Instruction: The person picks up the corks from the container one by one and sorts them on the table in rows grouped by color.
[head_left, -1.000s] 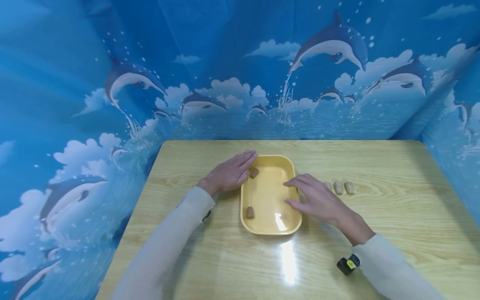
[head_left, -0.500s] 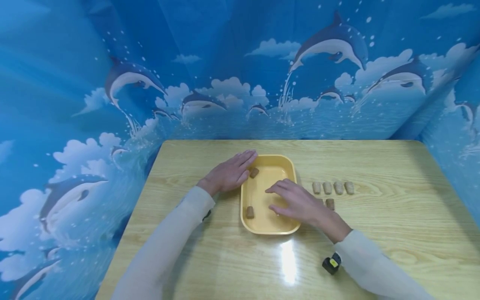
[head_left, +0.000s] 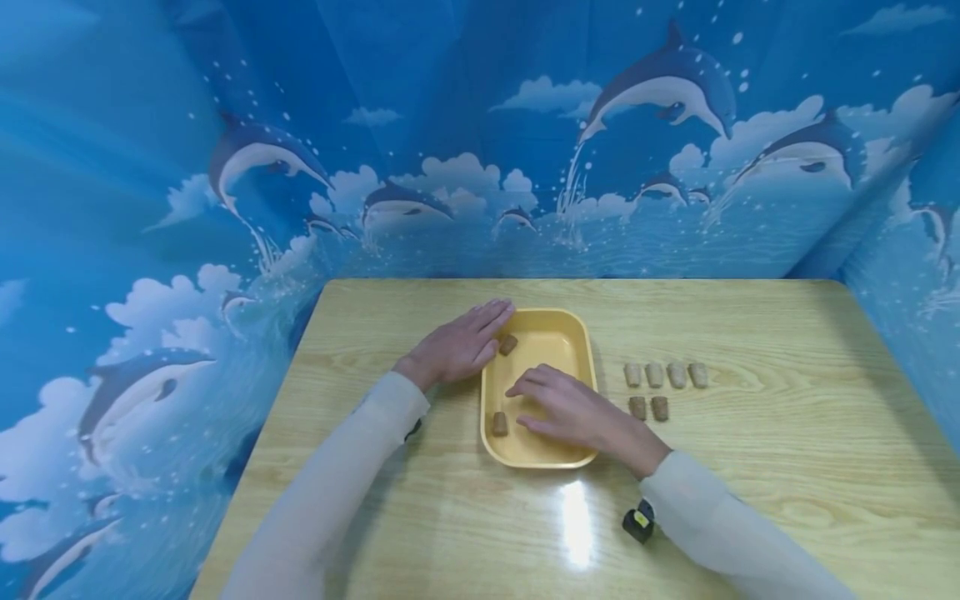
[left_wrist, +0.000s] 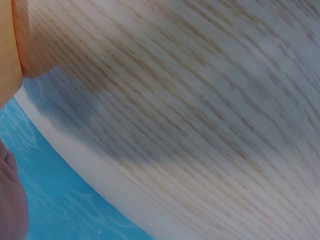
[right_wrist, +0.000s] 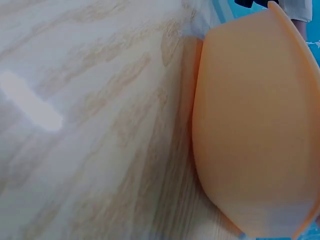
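A yellow plastic tray [head_left: 555, 337] stands on the wooden table, with two small brown tapered plugs inside. One brown plug [head_left: 508, 344] lies by the upper left wall, the other brown plug [head_left: 500, 424] near the lower left corner. My left hand [head_left: 459, 343] rests with straight fingers along the tray's upper left rim. Over the tray, my right hand [head_left: 566, 407] reaches in from the right, thumb and fingers apart, fingertips a little right of the lower plug. In the right wrist view the tray's outer wall [right_wrist: 255, 120] fills the right side.
Right of the tray lies a row of several pale tapered plugs [head_left: 677, 375]. Below that row are two brown plugs, the left one [head_left: 637, 407] beside the right one [head_left: 660, 408]. A blue dolphin-print curtain [head_left: 465, 125] hangs behind the wooden table [head_left: 787, 417].
My right hand has moved left over the tray toward the lower brown plug, uncovering the pale and brown plugs on the table. The left hand has stayed at the rim.
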